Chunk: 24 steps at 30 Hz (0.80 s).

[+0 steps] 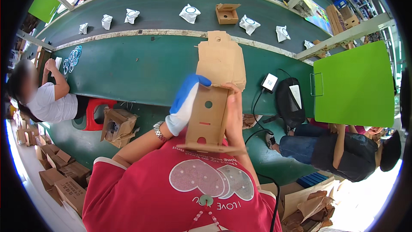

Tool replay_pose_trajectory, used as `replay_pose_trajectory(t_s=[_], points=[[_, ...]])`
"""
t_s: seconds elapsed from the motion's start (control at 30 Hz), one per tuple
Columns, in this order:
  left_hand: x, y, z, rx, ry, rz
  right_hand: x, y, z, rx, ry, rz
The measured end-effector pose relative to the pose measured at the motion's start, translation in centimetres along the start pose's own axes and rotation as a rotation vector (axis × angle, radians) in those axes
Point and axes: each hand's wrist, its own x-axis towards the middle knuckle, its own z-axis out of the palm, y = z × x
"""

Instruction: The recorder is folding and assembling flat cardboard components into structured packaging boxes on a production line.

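- Brown cardboard carton [201, 114]: one, part-folded, held between both hands.
- Left hand [187, 99], gloved blue and white: clamped on its left side.
- Right hand [234, 109], bare: clamped on its right side.
- Cardboard blanks [216, 60]: stacked just beyond the hands.
- Black bag [286, 99]: right of the hands.

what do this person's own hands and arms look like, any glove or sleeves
The left hand wears a blue-and-white glove, with a silver-coloured link-band watch or bracelet at the wrist. The right hand has no glove. The red shirt has short sleeves edged in whitish trim.
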Motion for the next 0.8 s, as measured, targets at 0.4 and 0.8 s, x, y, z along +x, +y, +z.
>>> replay_pose_trajectory(t_s=[0.4,0.8], points=[[-0.6,-1.5,0.1,-0.507,0.013,-0.119,0.7,2.5,-1.2,0.428,0.258,0.027],[6.7,3.6,-5.0,0.304,-0.835,-0.09,4.5,-6.2,-4.6,-0.353,-0.456,0.274]])
